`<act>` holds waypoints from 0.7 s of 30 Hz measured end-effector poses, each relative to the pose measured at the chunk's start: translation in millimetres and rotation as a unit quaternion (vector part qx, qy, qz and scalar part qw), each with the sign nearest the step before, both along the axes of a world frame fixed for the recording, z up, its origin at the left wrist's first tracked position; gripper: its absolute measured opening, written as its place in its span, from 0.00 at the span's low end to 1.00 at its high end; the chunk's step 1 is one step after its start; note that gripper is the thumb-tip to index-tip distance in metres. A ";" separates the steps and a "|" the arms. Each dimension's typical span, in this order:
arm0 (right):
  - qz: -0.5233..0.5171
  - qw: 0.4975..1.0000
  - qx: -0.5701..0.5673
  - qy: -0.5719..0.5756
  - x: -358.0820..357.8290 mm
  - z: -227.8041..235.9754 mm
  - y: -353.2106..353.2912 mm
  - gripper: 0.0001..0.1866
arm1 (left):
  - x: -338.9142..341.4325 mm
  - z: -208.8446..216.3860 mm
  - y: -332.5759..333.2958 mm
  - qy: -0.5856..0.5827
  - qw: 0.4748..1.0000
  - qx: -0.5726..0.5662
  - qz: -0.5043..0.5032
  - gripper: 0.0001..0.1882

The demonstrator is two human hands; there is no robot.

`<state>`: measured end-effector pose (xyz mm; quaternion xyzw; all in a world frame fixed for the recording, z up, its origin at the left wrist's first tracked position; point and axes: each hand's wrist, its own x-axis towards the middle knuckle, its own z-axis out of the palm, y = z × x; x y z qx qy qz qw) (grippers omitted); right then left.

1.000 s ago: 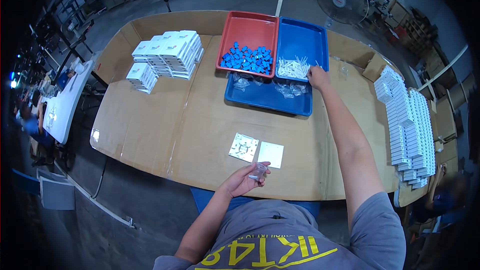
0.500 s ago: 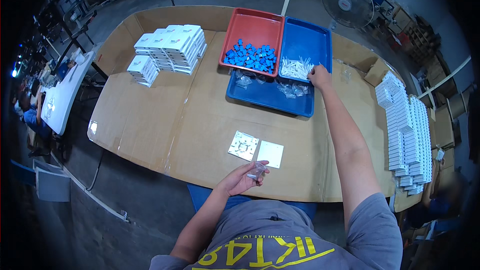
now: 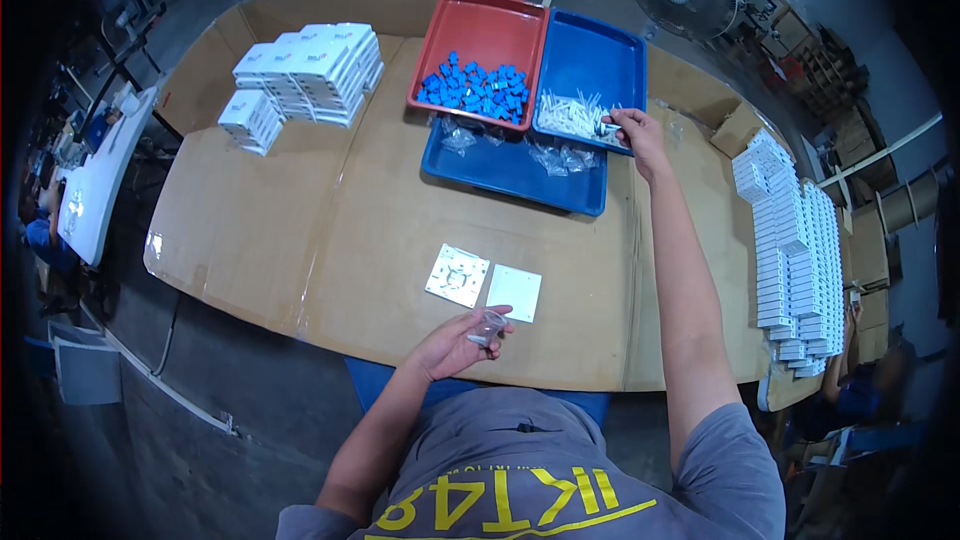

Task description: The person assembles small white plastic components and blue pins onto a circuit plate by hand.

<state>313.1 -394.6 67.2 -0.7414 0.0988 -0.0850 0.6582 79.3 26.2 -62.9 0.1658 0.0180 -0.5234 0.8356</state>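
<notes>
My left hand [image 3: 448,347] is closed around a small clear plastic bag [image 3: 487,328], held low over the table's near edge. My right hand [image 3: 640,136] reaches out to the near right corner of the upper blue tray [image 3: 598,52]. Its thumb and fingers are pinched together over the short white sticks [image 3: 570,114] lying there; what sits between the fingertips is too small to name. Just beyond my left hand lie two square white plates side by side: one with cut-outs and small marks [image 3: 458,276], the other plain [image 3: 515,290].
A red tray [image 3: 490,25] of small blue plastic pieces [image 3: 474,88] stands left of the upper blue tray. Both overlap a lower blue tray [image 3: 510,180] with clear bags [image 3: 562,157]. White boxes are stacked at the left [image 3: 305,70] and right [image 3: 800,260] of the cardboard-covered table [image 3: 290,190].
The whole view has shifted, so everything sits further left and higher. My right hand has drawn up slightly from the sticks, its fingertips showing more. My left hand keeps the bag.
</notes>
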 end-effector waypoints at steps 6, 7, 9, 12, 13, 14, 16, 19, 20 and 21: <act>-0.018 0.999 0.028 0.029 -72.7 -18.9 31.9 0.07 | 6.9 -3.9 -2.4 -0.009 0.999 -0.032 0.008 0.30; -0.020 0.998 0.042 0.032 -89.0 -21.8 44.7 0.06 | 7.4 -2.0 -3.1 -0.012 1.000 -0.020 0.011 0.30; -0.016 0.997 0.060 0.048 -124.3 -42.1 70.6 0.05 | 8.0 -1.3 -3.8 -0.007 1.000 -0.014 0.013 0.30; 0.023 0.988 0.119 0.091 -177.2 -65.1 118.1 0.06 | 12.0 -0.2 -4.7 -0.004 1.000 -0.021 0.017 0.31; 0.031 0.985 0.127 0.111 -193.0 -64.3 137.3 0.06 | 11.4 -0.1 -4.8 -0.010 1.000 -0.021 0.012 0.31; 0.032 0.984 0.131 0.117 -203.6 -65.5 149.0 0.06 | 12.1 1.1 -5.1 -0.018 1.000 -0.021 0.007 0.31; 0.088 0.977 0.117 0.153 -221.1 -65.0 170.8 0.08 | 11.6 2.7 -5.6 -0.021 1.000 -0.006 0.005 0.31; 0.138 0.977 0.093 0.135 -232.3 -56.4 184.6 0.08 | 9.2 1.4 -5.9 -0.034 0.999 0.001 0.008 0.31; 0.174 0.975 0.061 0.124 -233.9 -54.7 185.0 0.07 | 9.0 1.4 -4.7 -0.031 0.999 0.006 0.007 0.31; 0.173 0.975 0.064 0.126 -234.3 -50.1 182.9 0.07 | 9.3 0.8 -5.4 -0.034 0.999 0.006 0.005 0.30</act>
